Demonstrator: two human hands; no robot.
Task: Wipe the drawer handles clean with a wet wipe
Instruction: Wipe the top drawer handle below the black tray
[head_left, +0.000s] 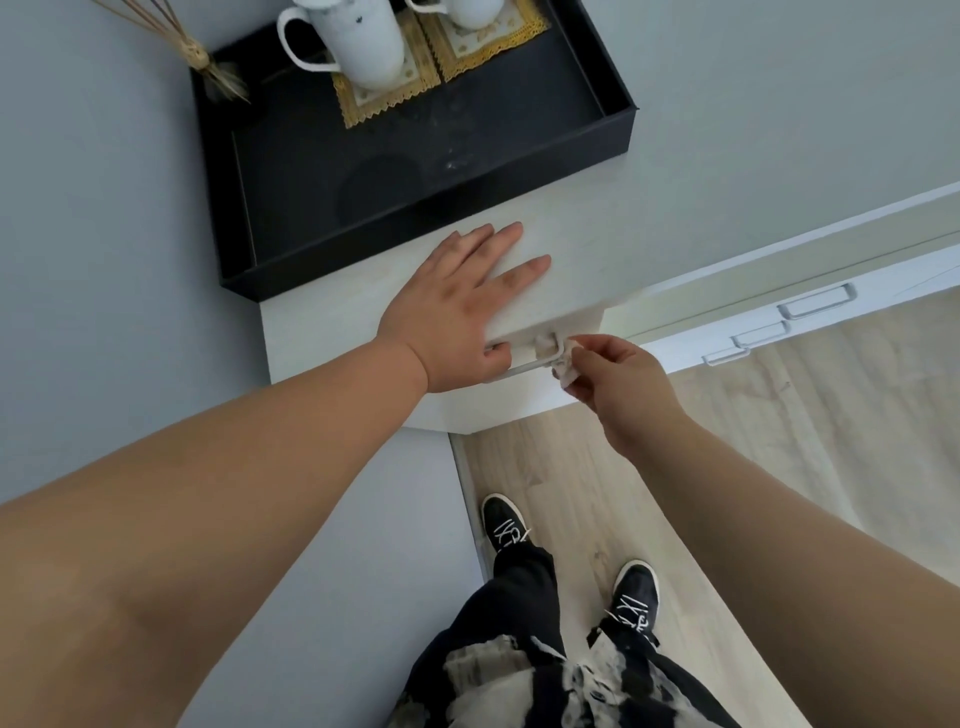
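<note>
I look down on a pale wood-grain counter (322, 317) set against a plain grey wall (93, 249). A black tray (618, 124) sits on it, holding two white jugs (358, 41) on gold-edged mats (387, 98). Dried stalks (202, 62) lie at the tray's left corner. To the right I see white cabinet fronts (883, 306) above a light plank floor (587, 499). The light is soft and even.

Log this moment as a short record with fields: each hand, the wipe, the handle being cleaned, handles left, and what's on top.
left hand: flat on the cabinet top, fingers straight
right hand: pinches the wet wipe
wet wipe: bunched at the right end of the drawer handle
other handles: three to the right, untouched
on top: black tray holding two white mugs on mats
</note>
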